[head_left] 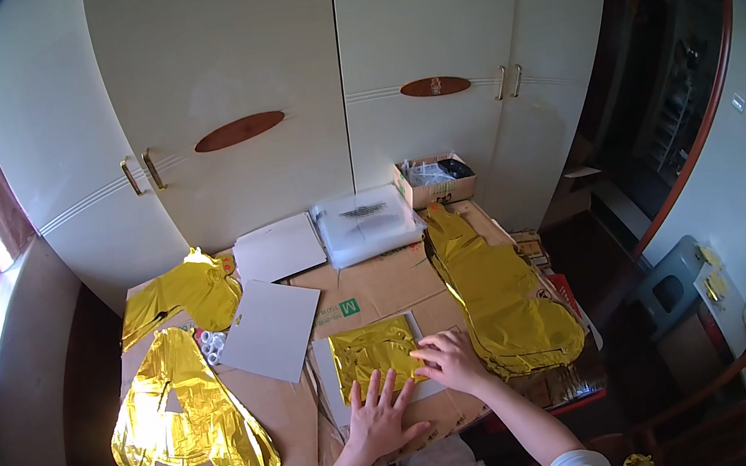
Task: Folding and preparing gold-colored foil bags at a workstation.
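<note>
A folded gold foil balloon (pixel 373 349) lies on a white card (pixel 329 375) at the table's near middle. My left hand (pixel 385 418) rests on the foil's lower edge, fingers spread. At the foil's right edge is my right hand (pixel 453 363), its fingers bent and slightly apart, touching the foil and the card beside it. The left hand's fingers cover part of the foil's lower edge.
Flat gold foil balloons lie at the right (pixel 508 299), near left (pixel 187 405) and far left (pixel 199 293). Grey-white cards (pixel 274 330), white rolls (pixel 211 344), a clear plastic pack (pixel 367 224) and a cardboard box (pixel 444 191) share the cardboard-covered table (pixel 277 430). Cabinets (pixel 221 53) stand behind.
</note>
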The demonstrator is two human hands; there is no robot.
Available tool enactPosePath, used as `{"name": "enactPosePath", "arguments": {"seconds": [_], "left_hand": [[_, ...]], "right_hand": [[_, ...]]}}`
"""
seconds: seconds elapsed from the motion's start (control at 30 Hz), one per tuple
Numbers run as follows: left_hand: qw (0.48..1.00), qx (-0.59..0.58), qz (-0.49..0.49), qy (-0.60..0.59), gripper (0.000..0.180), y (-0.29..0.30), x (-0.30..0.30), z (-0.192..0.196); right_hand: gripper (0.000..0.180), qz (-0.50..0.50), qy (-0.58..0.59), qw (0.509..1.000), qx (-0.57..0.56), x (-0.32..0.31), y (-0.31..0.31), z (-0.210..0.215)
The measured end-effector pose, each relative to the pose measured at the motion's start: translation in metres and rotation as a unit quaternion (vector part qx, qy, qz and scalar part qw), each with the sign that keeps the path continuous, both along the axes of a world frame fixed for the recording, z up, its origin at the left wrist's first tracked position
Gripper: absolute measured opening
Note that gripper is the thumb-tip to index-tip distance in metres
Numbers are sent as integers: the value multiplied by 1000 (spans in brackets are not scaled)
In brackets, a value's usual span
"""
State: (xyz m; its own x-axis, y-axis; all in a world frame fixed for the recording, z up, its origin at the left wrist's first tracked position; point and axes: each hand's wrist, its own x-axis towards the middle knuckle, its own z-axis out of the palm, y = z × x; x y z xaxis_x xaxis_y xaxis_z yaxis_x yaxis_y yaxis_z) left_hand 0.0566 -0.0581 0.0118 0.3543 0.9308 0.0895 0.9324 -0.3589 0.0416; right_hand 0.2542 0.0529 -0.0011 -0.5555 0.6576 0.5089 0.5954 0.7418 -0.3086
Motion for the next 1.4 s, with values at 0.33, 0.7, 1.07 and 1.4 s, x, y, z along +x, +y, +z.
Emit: {"name": "enactPosePath", "arguments": {"seconds": [0.33, 0.7, 1.07, 1.4], "left_hand": [[1000, 10, -2, -6, 86, 2, 0, -4], [1000, 2, 0, -3, 86, 0, -1, -3], [1000, -3, 2, 5, 87, 2, 0, -2], [1000, 3, 1, -3, 86, 1, 0, -3]], "right_hand": [[18, -98, 104, 988, -58, -32, 28, -17], [11, -97, 131, 986, -30, -35, 15, -11], [20, -143, 51, 979, -137, -36, 33, -19], [13, -57, 76, 995, -14, -31, 32, -13]]}}
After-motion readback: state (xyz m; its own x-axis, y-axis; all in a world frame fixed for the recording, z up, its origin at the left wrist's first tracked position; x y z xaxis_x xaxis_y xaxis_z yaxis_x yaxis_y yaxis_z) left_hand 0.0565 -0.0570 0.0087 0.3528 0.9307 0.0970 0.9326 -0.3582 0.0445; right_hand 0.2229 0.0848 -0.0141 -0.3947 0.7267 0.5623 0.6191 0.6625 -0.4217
